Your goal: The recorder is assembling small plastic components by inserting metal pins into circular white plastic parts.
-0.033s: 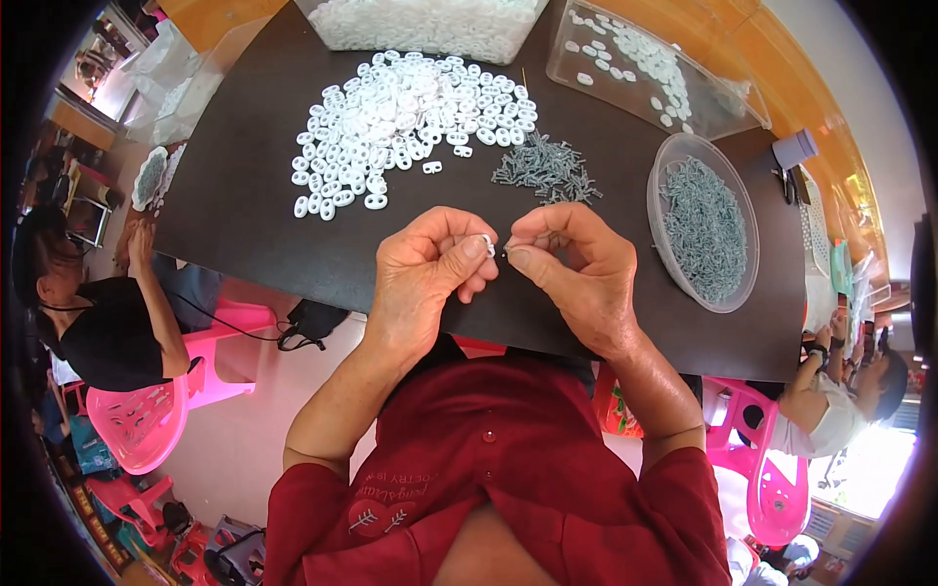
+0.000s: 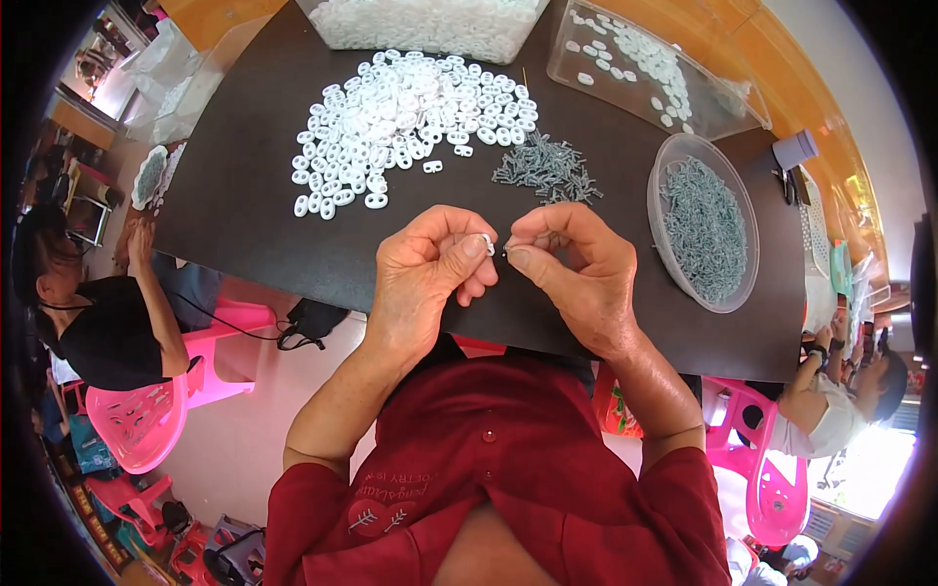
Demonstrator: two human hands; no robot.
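Over the table's near edge, my left hand (image 2: 430, 269) pinches a small white plastic piece (image 2: 489, 244) between thumb and forefinger. Facing it, my right hand (image 2: 581, 269) is closed in a pinch on what looks like a small grey screw, mostly hidden by the fingertips. A narrow gap separates the two hands. Beyond my left hand spreads a large heap of white oval plastic pieces (image 2: 410, 103), each with two holes. Just beyond my right hand lies a small pile of grey screws (image 2: 547, 168). A round clear tub (image 2: 657, 225) full of similar screws stands to the right.
The dark table (image 2: 264, 244) carries a clear bin (image 2: 430, 49) of white pieces at the back and a clear tray (image 2: 586, 80) at back right. A purple cup (image 2: 794, 148) stands at far right. People sit on either side, near pink chairs (image 2: 142, 420).
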